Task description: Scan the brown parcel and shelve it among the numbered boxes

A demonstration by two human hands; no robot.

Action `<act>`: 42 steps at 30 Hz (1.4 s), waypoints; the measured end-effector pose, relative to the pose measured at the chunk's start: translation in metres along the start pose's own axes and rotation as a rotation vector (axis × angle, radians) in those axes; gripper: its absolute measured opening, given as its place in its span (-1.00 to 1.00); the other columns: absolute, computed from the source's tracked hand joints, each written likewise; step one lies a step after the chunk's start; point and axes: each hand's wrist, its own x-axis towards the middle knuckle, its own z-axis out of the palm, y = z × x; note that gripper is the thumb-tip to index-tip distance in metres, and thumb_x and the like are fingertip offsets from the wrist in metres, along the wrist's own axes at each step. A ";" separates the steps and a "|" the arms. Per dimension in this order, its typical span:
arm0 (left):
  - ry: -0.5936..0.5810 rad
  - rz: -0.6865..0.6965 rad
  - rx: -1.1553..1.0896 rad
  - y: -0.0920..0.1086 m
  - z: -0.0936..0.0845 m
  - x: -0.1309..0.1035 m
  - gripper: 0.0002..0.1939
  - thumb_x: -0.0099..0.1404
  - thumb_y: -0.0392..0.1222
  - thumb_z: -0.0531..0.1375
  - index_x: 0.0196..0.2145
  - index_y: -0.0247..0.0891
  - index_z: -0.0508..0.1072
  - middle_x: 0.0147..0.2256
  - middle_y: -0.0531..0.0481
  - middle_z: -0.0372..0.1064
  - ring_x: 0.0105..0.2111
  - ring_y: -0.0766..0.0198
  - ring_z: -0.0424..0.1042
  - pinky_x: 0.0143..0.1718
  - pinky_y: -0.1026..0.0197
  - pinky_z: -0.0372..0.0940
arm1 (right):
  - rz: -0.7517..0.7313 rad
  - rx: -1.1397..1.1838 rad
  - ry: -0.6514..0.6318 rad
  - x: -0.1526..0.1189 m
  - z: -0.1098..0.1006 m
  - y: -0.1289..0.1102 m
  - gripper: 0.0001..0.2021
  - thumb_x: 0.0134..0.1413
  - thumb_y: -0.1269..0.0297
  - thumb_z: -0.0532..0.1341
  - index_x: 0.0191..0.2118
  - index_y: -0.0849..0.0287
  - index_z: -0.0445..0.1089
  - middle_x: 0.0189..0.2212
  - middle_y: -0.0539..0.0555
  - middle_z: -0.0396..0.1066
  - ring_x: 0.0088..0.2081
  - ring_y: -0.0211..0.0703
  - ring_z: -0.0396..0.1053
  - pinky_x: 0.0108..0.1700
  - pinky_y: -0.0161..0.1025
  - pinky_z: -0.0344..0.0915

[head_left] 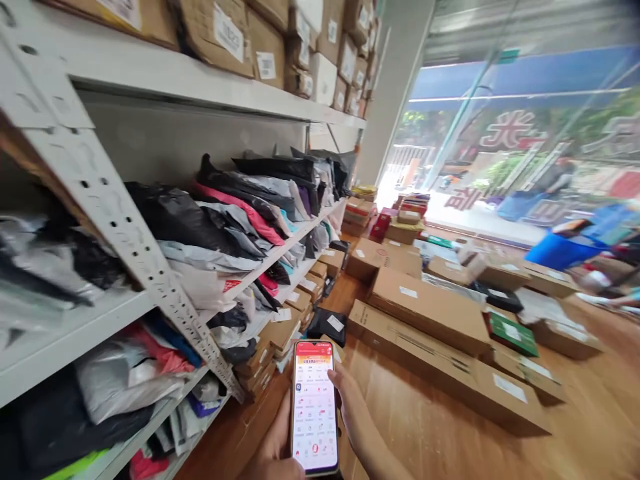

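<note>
Head-camera view of a parcel depot, taken mid-aisle: phone (pixel 315 407), screen lit with a red-and-white app page, gripped upright between left hand (pixel 275 450), cupped under its lower left edge, and right hand (pixel 353 407), fingers wrapped along the right edge. Likely hazards from here: phone slipping from a light two-handed grip onto the wooden floor (pixel 425 427) just beneath, or a stumble into cartons with eyes on the screen. Just left of the left hand, white metal shelving (pixel 125 240), packed tier on tier: soft poly mailer bags (pixel 225 220) in black, grey and pink heaped on the middle shelves, small labelled boxes (pixel 295 303) stacked on the lowest tier, brown cartons (pixel 265 47) crowding the top shelf. Right of and beyond the right hand, long flat cardboard boxes (pixel 435 333) lying on the floor, each sealed and labelled, contents not visible; a black bag (pixel 327 325) at their near end. Farther off, more mixed parcels, a green box (pixel 513 333), then a glass shopfront (pixel 500 133) with red lettering, blurred.
</note>
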 end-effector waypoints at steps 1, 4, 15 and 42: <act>0.006 -0.033 0.029 -0.001 0.000 0.005 0.03 0.04 -0.53 0.19 0.35 0.21 -0.02 0.22 0.06 0.28 0.17 0.00 0.33 0.26 -0.08 0.08 | -0.009 0.000 0.045 -0.002 -0.006 -0.004 -0.45 -0.24 -0.28 0.41 -0.28 0.12 0.54 -0.42 0.08 0.56 -0.32 0.11 0.47 -0.25 -0.10 0.37; 0.003 -0.168 0.118 -0.010 0.011 0.026 0.07 0.01 -0.51 0.15 0.36 0.19 -0.15 0.22 0.08 0.28 0.14 0.00 0.35 0.19 -0.05 0.16 | -0.032 0.013 0.177 -0.006 -0.030 -0.019 -0.40 -0.26 -0.31 0.41 -0.28 0.14 0.52 -0.46 0.07 0.54 -0.39 0.03 0.46 -0.35 -0.19 0.33; -0.139 -0.188 0.091 -0.140 0.068 0.137 -0.06 0.05 -0.36 0.22 0.34 0.15 0.05 0.24 0.08 0.25 0.23 -0.12 0.24 0.08 0.00 0.27 | -0.135 0.134 0.313 -0.047 -0.182 -0.080 -0.41 -0.18 -0.31 0.31 -0.21 0.12 0.41 -0.33 0.07 0.53 -0.31 0.08 0.43 -0.29 -0.14 0.32; -0.268 -0.494 0.215 -0.276 0.201 0.274 0.14 0.09 -0.26 0.20 0.36 0.08 -0.53 0.27 -0.08 0.17 0.09 -0.09 0.34 -0.37 0.18 0.48 | -0.354 0.028 0.495 -0.129 -0.399 -0.164 -0.41 -0.24 0.12 0.42 -0.07 0.05 0.19 -0.31 0.04 0.53 -0.30 0.05 0.47 -0.31 -0.13 0.35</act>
